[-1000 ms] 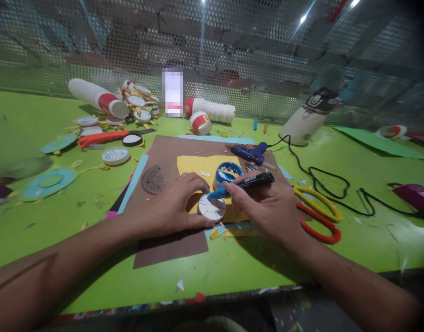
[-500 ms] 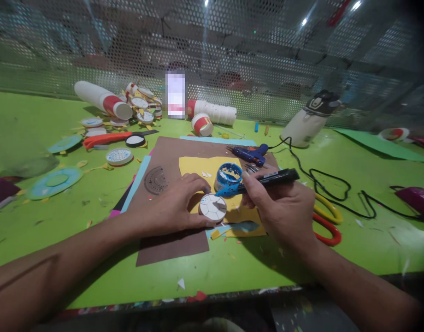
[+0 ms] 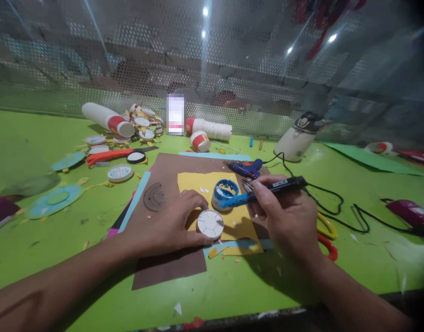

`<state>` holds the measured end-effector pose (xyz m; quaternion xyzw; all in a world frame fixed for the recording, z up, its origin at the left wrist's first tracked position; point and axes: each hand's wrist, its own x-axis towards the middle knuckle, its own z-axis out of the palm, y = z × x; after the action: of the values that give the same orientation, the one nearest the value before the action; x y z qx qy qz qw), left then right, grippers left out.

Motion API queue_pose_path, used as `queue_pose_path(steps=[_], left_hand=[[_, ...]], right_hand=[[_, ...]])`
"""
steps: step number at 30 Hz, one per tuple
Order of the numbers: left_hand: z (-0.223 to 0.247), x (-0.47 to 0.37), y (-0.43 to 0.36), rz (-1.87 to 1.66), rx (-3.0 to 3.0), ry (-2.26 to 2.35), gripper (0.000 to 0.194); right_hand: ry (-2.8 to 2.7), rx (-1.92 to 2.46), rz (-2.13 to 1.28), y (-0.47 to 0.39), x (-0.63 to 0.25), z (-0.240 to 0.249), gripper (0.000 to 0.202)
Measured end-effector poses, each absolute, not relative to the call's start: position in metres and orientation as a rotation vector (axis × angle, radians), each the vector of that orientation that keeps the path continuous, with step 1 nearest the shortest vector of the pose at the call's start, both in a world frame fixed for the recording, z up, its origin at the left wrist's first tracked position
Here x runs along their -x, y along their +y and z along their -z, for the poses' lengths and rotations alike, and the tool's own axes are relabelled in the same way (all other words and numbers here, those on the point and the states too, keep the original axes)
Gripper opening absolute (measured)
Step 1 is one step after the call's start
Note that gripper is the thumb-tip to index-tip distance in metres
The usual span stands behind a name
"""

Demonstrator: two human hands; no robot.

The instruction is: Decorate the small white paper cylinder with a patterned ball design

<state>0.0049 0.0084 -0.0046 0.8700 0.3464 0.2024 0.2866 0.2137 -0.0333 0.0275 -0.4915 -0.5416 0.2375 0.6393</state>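
Observation:
My left hand (image 3: 175,221) grips a small white disc (image 3: 210,225) between thumb and fingers; it looks like a cut-off paper cup base. Dark lines divide its face into cells, with blue dots near the upper left edge. Held in my right hand (image 3: 290,216) is a black marker (image 3: 287,185), its front end coated in blue paint. That blue tip lies over the near rim of a small open paint pot (image 3: 219,201), apart from the disc. Under the disc and pot lies yellow paper (image 3: 238,226) on a brown sheet (image 3: 167,272).
Behind the pot rests a blue glue gun (image 3: 244,168), its black cord running right. Red and yellow scissor handles (image 3: 331,249) show beside my right wrist. A utility knife (image 3: 110,157), discs and stacked paper cups (image 3: 212,129) lie farther back, near a bottle (image 3: 297,138).
The marker tip has left the disc and moved up and right to the pot's rim. My left hand still holds the disc. The whole view has tilted upward.

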Motion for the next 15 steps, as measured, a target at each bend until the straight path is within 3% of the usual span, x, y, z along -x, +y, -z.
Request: queue_pose_path(steps=[9,15], left_hand=[[0.010,-0.003,0.009,-0.546,-2.332,0.947,0.044],[0.018,-0.003,0.011,-0.606,-2.365,0.897,0.041]], right_hand=[[-1.337,1.290,-0.573,-0.020,-0.233,-0.059,0.019],[-1.625,1.366,-0.654,-0.003,-0.224,-0.045,0.030]])
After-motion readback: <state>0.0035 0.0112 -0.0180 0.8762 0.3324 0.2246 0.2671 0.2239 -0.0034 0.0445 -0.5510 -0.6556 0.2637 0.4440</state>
